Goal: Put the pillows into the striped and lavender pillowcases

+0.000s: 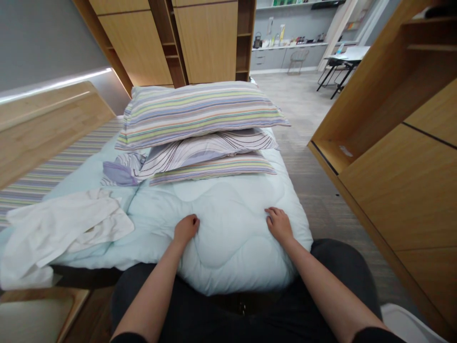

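A puffy pale blue quilt covers the end of the bed in front of me. On its left part rests my left hand, its fingers curled in, and I see nothing in them. My right hand lies on the quilt near its right side, fingers stretched out and a little apart, holding nothing. Beyond both hands, pillows are stacked: a striped pillow on top, a grey-white patterned pillow in the middle, and another striped pillow at the bottom.
Left of the stack is a crumpled lilac-and-white cloth. A white cloth hangs over the bed's near left edge. A wooden headboard stands at left, a wooden cabinet at right. A wardrobe rises behind the bed.
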`<state>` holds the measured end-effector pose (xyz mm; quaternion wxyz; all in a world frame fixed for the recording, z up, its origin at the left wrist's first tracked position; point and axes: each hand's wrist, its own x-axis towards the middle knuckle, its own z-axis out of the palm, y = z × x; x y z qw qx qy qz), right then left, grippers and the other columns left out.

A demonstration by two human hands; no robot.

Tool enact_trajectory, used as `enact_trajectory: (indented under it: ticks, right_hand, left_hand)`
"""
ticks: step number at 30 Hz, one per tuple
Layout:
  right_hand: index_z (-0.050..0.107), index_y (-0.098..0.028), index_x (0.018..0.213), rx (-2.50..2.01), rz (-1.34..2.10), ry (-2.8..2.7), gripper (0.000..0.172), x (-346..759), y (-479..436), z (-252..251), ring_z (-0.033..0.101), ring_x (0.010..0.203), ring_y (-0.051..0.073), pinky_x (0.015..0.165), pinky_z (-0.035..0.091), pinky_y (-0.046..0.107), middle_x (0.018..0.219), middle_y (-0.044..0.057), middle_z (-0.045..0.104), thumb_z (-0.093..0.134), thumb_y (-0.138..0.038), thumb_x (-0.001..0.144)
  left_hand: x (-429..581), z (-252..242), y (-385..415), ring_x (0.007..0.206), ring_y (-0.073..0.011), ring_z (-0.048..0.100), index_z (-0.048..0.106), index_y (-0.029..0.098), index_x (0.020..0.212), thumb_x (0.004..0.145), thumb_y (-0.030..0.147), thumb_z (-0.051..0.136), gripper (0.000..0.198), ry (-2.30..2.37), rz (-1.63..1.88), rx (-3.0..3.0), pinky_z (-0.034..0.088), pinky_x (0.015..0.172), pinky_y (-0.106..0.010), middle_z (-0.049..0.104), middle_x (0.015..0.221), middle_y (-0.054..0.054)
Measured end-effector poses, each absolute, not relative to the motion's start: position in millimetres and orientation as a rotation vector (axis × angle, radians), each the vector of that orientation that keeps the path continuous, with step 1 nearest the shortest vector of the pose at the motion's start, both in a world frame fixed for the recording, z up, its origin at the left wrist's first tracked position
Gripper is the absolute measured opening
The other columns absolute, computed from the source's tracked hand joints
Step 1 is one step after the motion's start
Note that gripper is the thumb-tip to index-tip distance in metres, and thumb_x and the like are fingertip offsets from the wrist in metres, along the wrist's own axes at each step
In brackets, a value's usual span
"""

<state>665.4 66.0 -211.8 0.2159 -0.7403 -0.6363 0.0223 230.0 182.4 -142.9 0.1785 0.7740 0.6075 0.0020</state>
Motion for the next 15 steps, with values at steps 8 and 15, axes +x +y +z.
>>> enact_trajectory:
  ticks: [8, 15]
  right_hand:
    - [0.072, -0.02, 0.126, -2.03, -0.028, -1.757, 0.035, 663.2, 67.3, -223.9, 0.059, 0.12, 0.03, 0.109, 0.045, 0.044, 0.13, 0.011, 0.069, 0.051, -0.019, 0.098]
    - [0.071, -0.019, 0.123, -2.005, -0.049, -1.761, 0.034, 668.8, 72.7, -235.0, 0.057, 0.119, 0.028, 0.11, 0.042, 0.041, 0.128, 0.01, 0.069, 0.054, -0.015, 0.094]
  left_hand:
    - [296.6, 142.0, 324.4, 0.164, -0.0341, 0.012, 0.046, 0.017, 0.157, 0.088, 0.04, 0.083, 0.082, 1.623, 1.24, 2.752, -0.001, 0.13, -0.059, 0.028, 0.172, -0.015]
    - [334.4, 159.8, 471.4, 0.151, -0.0322, 0.036, 0.058, 0.003, 0.143, 0.11, 0.037, 0.05, 0.048, 1.846, 0.608, 2.686, 0.017, 0.124, -0.064, 0.053, 0.154, -0.026]
